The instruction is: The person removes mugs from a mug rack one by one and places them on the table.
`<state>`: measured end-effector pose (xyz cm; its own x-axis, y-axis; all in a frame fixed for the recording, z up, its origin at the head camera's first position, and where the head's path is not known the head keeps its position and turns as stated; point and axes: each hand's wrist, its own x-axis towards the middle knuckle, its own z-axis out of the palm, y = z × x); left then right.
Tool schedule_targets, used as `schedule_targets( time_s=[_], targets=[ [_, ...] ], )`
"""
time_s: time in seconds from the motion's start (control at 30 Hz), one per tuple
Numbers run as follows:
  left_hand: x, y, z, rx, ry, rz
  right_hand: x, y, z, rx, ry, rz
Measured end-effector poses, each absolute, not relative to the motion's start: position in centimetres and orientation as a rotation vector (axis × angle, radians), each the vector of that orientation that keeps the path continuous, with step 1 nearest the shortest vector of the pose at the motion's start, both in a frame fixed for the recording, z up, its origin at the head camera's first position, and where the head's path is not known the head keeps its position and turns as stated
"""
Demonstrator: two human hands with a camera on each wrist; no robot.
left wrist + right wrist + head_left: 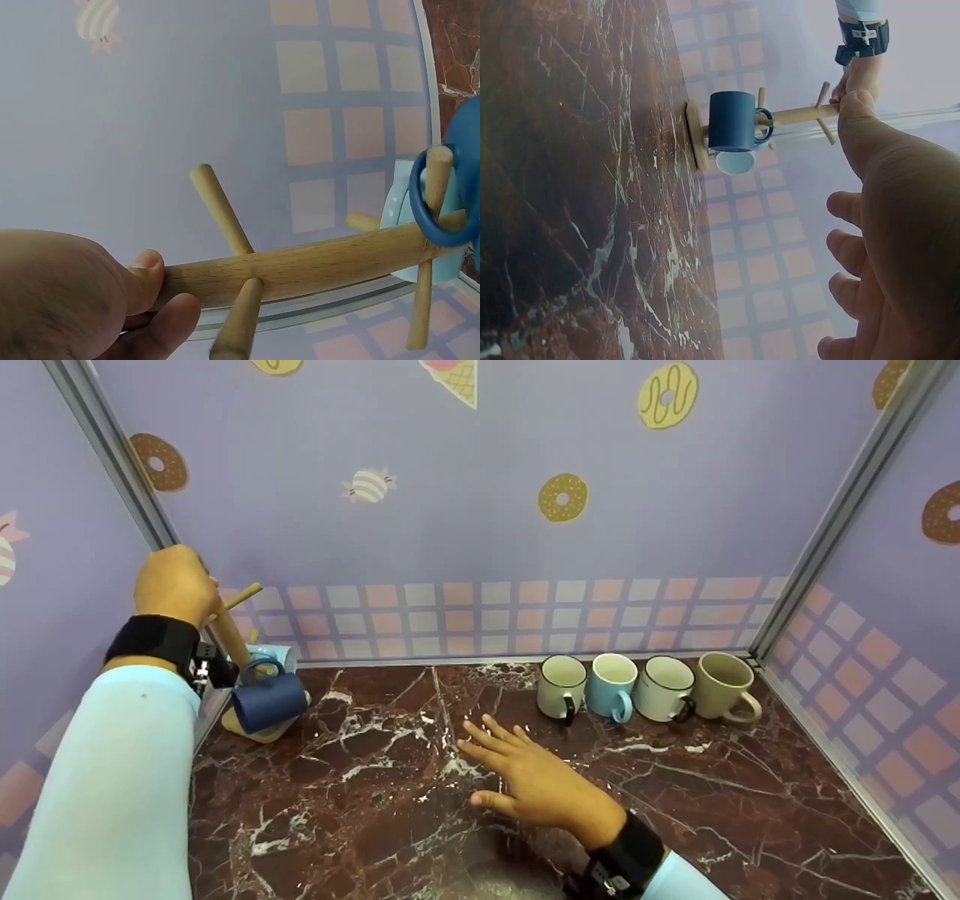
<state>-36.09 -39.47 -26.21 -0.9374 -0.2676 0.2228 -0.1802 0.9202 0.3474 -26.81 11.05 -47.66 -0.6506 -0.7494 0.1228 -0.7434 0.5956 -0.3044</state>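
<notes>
My left hand [176, 585] grips the top of a wooden mug tree [322, 262] at the left of the counter. A dark blue mug [270, 703] hangs by its handle from a lower peg, and a light blue mug [401, 199] hangs behind it, partly hidden. Bare upper pegs stick out just below my left fingers in the left wrist view. Over the middle of the counter, my right hand [536, 780] is held with its fingers spread, holding nothing. The round wooden base [696, 135] of the mug tree stands on the counter.
Along the back wall at the right stand a pale mug with a black handle [561, 688], a light blue mug [611, 686], a white mug with a black rim [664, 690] and a beige mug [721, 686]. Patterned walls enclose the dark red marbled counter [360, 810].
</notes>
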Motion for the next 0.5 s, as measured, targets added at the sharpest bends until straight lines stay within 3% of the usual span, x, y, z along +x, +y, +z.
schedule_targets(
  time_s=[0.5],
  targets=[
    [-36.51,-38.83,-26.46,0.318,-2.805,-0.475,-26.75,11.27,-47.6,-1.303,2.788,-0.555]
  ],
)
